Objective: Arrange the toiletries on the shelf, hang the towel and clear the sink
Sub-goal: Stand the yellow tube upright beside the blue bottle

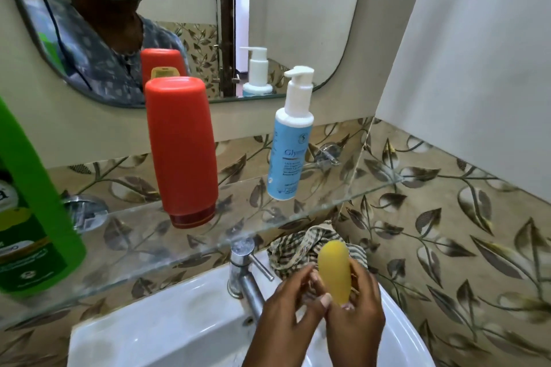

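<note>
Cradling the smooth yellow oval soap bar (334, 271) over the white ceramic sink (179, 322), both hands shared it: left hand (286, 316) curled at its 9 o'clock, right hand (357, 316) wrapped round at 3, probably readying it for the clear glass shelf (298, 217). The checked cloth towel (295, 250) lay bunched at 12.

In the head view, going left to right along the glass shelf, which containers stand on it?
Green plastic bottle → red-orange plastic bottle standing on its cap → light-blue pump bottle with a white dispenser.
</note>
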Tool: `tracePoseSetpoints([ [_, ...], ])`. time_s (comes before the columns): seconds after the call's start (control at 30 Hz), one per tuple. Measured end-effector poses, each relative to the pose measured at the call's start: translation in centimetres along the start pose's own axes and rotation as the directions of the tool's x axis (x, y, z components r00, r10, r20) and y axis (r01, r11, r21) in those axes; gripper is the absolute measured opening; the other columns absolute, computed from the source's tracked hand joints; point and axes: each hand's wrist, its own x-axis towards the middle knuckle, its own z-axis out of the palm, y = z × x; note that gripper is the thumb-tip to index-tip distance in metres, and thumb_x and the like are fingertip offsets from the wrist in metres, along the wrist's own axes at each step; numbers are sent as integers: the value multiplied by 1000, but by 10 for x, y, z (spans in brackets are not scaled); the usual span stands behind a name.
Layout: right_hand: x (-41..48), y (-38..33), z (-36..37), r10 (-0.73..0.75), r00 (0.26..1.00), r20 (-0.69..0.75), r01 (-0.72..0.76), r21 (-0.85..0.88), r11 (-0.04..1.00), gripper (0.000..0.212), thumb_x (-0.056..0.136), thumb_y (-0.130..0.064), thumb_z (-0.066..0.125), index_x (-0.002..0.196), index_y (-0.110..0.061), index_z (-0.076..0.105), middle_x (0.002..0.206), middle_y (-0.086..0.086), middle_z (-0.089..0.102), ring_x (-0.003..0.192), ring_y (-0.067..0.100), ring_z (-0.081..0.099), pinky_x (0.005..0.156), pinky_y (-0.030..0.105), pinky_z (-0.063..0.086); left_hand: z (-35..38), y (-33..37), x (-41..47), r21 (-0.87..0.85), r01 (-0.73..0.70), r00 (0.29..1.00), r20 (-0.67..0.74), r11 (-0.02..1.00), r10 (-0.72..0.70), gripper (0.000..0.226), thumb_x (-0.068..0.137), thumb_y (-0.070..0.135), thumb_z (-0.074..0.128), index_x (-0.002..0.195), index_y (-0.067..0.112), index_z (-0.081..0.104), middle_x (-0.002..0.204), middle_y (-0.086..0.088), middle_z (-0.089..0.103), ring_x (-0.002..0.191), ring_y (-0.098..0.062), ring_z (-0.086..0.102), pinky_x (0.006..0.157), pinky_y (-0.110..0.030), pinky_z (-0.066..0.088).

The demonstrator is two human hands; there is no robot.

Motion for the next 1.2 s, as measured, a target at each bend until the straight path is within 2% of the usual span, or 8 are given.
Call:
tracePoseSetpoints([
  [0.1, 23, -33, -20, -52, 993, -105, 69, 169, 983, 56, 63, -23, 86, 114, -20, 63, 106, -5, 59, 94, 22, 65, 74, 34, 57, 5, 46, 8, -46, -183, 983, -30, 982, 182, 39, 79, 47, 62, 117, 45, 57, 113, 14, 65, 104, 1, 61, 92, -29, 53],
  [0.2, 59, -69, -27, -98, 987, -126, 132, 299, 945, 60, 68, -50, 74, 118, -22, 59, 108, -12, 60, 100, 11, 64, 79, 24, 53, 3, 97, 37, 13, -379, 922, -85, 925, 379, 29, 84, 29, 66, 113, 29, 64, 103, 6, 69, 90, -7, 64, 79, -26, 55],
  [0.3, 101, -93, -18, -182, 971, -157, 219, 276, 936, 44, 78, -35, 62, 118, -17, 58, 108, -6, 62, 97, 14, 64, 79, 20, 51, -4, 137, 72, 72, -445, 885, -113, 893, 451, 34, 82, 21, 70, 116, 17, 66, 106, -1, 72, 94, -11, 66, 83, -29, 57],
  [0.4, 139, -104, -1, -174, 982, -67, 186, 278, 942, 33, 80, -18, 66, 113, -17, 60, 94, -8, 64, 84, 12, 64, 68, 3, 46, -12, 156, 100, 127, -444, 876, -148, 887, 459, 30, 83, 15, 69, 113, 10, 67, 103, -7, 73, 93, -16, 67, 84, -32, 56],
  [0.53, 162, -103, 21, -156, 987, 37, 140, 279, 950, 28, 83, -16, 65, 111, -15, 61, 89, -5, 63, 81, 17, 66, 71, 25, 54, -12, 154, 122, 254, -383, 874, -212, 888, 438, 27, 88, 12, 62, 115, 8, 63, 107, -12, 70, 98, -23, 64, 83, -32, 51],
  [0.77, 167, -86, 35, -115, 988, 102, 89, 225, 970, 38, 80, -3, 65, 118, -7, 59, 106, 13, 69, 83, 18, 66, 73, 27, 56, -2, 130, 117, 340, -323, 884, -225, 883, 409, 59, 92, 13, 55, 146, 14, 31, 138, -9, 49, 122, -21, 49, 100, -26, 36],
  [1.0, 165, -82, 39, -108, 989, 102, 92, 144, 985, 56, 72, -32, 78, 118, -7, 57, 106, 14, 69, 92, 26, 68, 81, 43, 56, -4, 107, 95, 329, -313, 909, -168, 891, 381, 69, 90, 14, 59, 149, 17, 21, 152, -3, 35, 138, -12, 30, 99, -4, 14],
  [1.2, 139, -84, 27, -93, 994, 57, 80, 206, 975, 84, 71, -34, 79, 139, -11, 35, 140, 10, 46, 127, 15, 45, 99, 9, 39, -26, 95, 38, 230, -423, 866, -183, 876, 466, 58, 88, 13, 63, 141, 25, 41, 136, 9, 53, 126, 1, 46, 104, -11, 34],
])
